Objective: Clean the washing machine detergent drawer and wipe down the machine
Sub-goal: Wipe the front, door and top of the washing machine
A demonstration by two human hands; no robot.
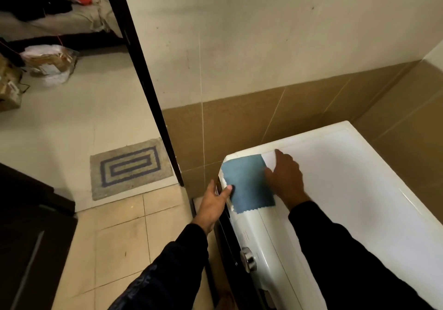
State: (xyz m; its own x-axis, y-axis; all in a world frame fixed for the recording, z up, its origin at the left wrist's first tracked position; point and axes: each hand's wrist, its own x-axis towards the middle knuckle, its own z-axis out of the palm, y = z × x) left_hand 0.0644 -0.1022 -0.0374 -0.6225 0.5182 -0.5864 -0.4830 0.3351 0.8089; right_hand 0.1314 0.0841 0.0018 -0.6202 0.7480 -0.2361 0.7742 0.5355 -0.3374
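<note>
The left hand [214,201] grips the front corner of the washing machine [347,189], its thumb pressing the near edge of the blue cloth [248,183], probably to keep the cloth from sliding. The cloth is thin, soft and square with a zigzag edge; it lies flat between both hands on the smooth white top. The right hand [286,177] rests open with straight fingers just beside the cloth. The detergent drawer seems to be under the left hand, but this is not clear. Nearer than the hands, a shiny metal knob [248,259] sits on the front panel.
</note>
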